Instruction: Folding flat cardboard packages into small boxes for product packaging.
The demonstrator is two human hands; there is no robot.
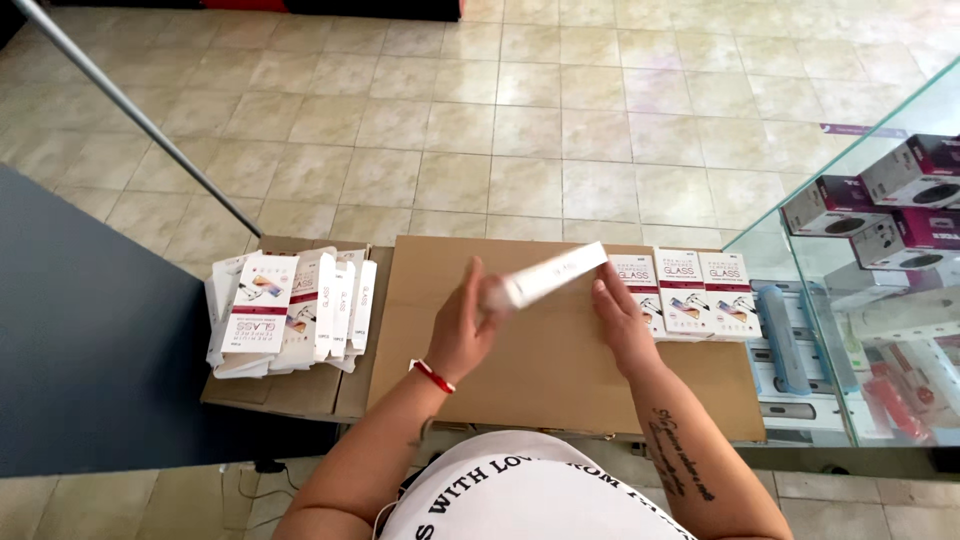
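My left hand (464, 325) grips the near end of a slim white flat box (553, 273), which is held tilted above a brown cardboard sheet (545, 370). My right hand (620, 315) is beside the box's far end, with its fingertips near or touching the box; the motion is blurred. To the right on the cardboard lies a neat row of three white boxes with red bands (690, 293). On the left lies a loose pile of the same white boxes (290, 310), several of them overlapping.
A glass display case (870, 300) stands at the right with boxed goods on its shelves. A dark blue surface (90, 330) is at the left. A metal rod (130, 112) slants across the tiled floor (560, 130) beyond.
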